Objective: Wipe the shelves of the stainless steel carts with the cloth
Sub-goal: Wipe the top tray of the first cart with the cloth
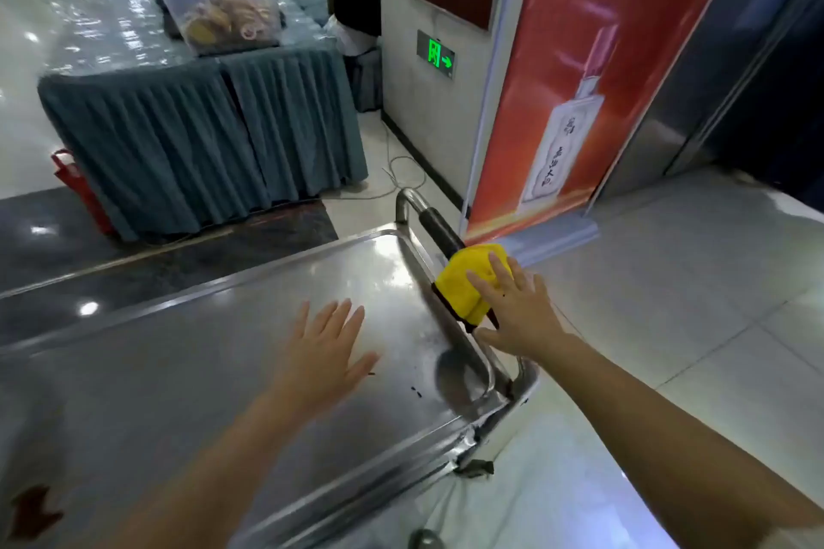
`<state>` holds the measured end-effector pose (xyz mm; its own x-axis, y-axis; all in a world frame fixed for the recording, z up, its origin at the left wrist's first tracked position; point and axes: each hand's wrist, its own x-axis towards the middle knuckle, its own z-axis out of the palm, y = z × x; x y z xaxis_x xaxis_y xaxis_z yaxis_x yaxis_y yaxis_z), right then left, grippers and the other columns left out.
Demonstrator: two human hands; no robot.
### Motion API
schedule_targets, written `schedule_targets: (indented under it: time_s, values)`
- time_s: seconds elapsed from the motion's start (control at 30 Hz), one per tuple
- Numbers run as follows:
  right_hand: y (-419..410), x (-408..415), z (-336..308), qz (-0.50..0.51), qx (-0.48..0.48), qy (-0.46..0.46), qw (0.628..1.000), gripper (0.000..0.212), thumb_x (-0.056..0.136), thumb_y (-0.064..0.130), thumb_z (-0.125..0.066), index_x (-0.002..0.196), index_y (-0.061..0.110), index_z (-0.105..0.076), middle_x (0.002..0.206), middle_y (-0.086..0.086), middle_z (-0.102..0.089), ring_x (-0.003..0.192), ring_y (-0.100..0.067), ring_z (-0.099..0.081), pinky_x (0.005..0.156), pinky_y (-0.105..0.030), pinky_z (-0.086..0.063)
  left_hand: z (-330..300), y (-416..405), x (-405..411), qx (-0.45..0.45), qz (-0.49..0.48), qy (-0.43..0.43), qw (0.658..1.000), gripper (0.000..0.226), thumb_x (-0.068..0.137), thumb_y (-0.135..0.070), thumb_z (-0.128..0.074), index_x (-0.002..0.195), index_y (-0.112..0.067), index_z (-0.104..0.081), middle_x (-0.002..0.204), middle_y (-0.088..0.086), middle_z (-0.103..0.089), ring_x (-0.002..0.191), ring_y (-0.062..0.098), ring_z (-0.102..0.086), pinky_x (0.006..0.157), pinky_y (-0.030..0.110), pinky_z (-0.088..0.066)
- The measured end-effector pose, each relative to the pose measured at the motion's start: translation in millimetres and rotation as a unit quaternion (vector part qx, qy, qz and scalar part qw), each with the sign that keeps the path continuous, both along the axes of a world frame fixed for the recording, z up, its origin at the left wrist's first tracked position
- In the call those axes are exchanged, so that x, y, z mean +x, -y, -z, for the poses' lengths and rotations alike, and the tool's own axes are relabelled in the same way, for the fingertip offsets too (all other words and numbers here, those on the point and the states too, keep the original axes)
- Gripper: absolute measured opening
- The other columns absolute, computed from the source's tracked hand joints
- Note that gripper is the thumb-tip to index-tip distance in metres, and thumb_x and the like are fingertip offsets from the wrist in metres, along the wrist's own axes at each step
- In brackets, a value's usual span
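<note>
A stainless steel cart fills the lower left, and its top shelf (187,370) is shiny and bare. My left hand (323,352) hovers flat over the shelf with fingers spread, holding nothing. A folded yellow cloth (466,281) is draped over the cart's handle bar (439,227) at the right end. My right hand (512,303) rests on the cloth with fingers spread over it and the thumb below; a firm grip is not evident.
A long table with grey-green skirting (200,138) and clear food boxes stands ahead on the left. A red banner stand (579,80) leans by the wall at right. People stand at the far end. Cables lie on the floor near the wall.
</note>
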<state>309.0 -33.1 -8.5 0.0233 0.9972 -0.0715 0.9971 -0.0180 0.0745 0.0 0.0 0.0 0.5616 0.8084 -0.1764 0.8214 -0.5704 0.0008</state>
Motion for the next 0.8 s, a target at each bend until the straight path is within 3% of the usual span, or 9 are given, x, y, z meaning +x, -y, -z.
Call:
schedule_targets:
  time_s: [0.07,0.13,0.3,0.43,0.57,0.63,0.7,0.8]
  values:
    - [-14.1,10.1,6.4,-0.003,-0.025,-0.02,0.999,0.096,0.081,0.054,-0.063,0.152,0.038,0.0,0.16,-0.006,0.019,0.147,-0.036,0.008,0.11,-0.061,-0.02,6.3,-2.0,8.0,0.007,-0.009,0.017,1.0,0.106,0.08,-0.069,0.022,0.146,-0.012,-0.039,0.151,0.01,-0.038,0.141,0.027,-0.034,0.118,0.055,-0.005]
    - [-28.1,16.0,12.8,-0.014,-0.03,-0.024,0.999,0.095,0.082,0.046,-0.064,0.152,0.039,0.0,0.161,-0.007,0.016,0.148,-0.036,0.005,0.108,-0.059,-0.027,22.6,-1.9,9.3,0.018,-0.018,0.007,1.0,0.105,0.082,-0.068,0.02,0.143,-0.011,-0.044,0.148,0.01,-0.043,0.138,0.028,-0.038,0.117,0.056,-0.011]
    - [-44.9,17.3,19.9,-0.039,-0.001,-0.06,0.997,0.075,0.088,0.028,-0.06,0.151,0.039,-0.02,0.162,-0.008,-0.002,0.147,-0.038,-0.008,0.098,-0.048,-0.042,58.0,1.7,-6.8,-0.005,-0.075,-0.012,0.997,0.11,0.074,-0.071,0.03,0.151,-0.017,-0.027,0.157,0.003,-0.029,0.146,0.02,-0.022,0.119,0.052,-0.005]
    - [-48.0,15.7,5.9,-0.068,0.042,-0.095,0.992,0.06,0.089,0.005,-0.054,0.144,0.028,-0.043,0.159,-0.006,-0.023,0.142,-0.037,-0.027,0.089,-0.046,-0.048,77.9,2.6,-30.3,-0.054,-0.112,-0.043,0.991,0.115,0.065,-0.075,0.033,0.153,-0.022,-0.017,0.159,-0.001,-0.021,0.148,0.017,-0.014,0.119,0.049,0.0]
    - [-44.2,0.4,-22.5,-0.142,0.164,-0.131,0.967,0.057,0.069,0.001,-0.077,0.124,0.01,-0.065,0.133,-0.019,-0.058,0.109,-0.045,-0.061,0.071,-0.052,-0.055,91.8,1.7,-56.2,-0.103,-0.171,-0.075,0.977,0.107,0.07,-0.08,0.017,0.154,-0.021,-0.014,0.16,0.001,-0.018,0.148,0.018,-0.013,0.119,0.049,-0.004]
    - [-36.2,-16.2,-24.6,-0.169,0.19,-0.13,0.958,0.058,0.065,0.012,-0.083,0.121,0.01,-0.066,0.127,-0.018,-0.062,0.102,-0.041,-0.064,0.077,-0.049,-0.054,99.2,4.6,-69.6,-0.13,-0.209,-0.093,0.965,0.098,0.08,-0.081,-0.003,0.154,-0.017,-0.01,0.162,0.004,-0.012,0.149,0.02,-0.008,0.119,0.05,-0.005]
    - [-24.1,-34.7,-11.0,-0.189,0.176,-0.133,0.957,0.059,0.065,0.017,-0.084,0.121,0.011,-0.065,0.13,-0.016,-0.061,0.109,-0.038,-0.062,0.089,-0.051,-0.049,105.4,8.2,-79.5,-0.153,-0.245,-0.097,0.952,0.099,0.082,-0.081,-0.015,0.154,-0.014,-0.003,0.162,0.008,-0.004,0.149,0.024,-0.003,0.119,0.051,-0.006]
    - [-5.8,-55.0,27.4,-0.174,0.056,-0.131,0.974,0.062,0.072,0.013,-0.078,0.13,0.011,-0.058,0.144,-0.014,-0.048,0.129,-0.038,-0.049,0.104,-0.054,-0.04,111.1,13.6,-86.2,-0.2,-0.288,-0.105,0.931,0.115,0.073,-0.089,-0.022,0.153,-0.012,0.008,0.161,0.011,0.009,0.149,0.03,0.005,0.118,0.054,-0.005]
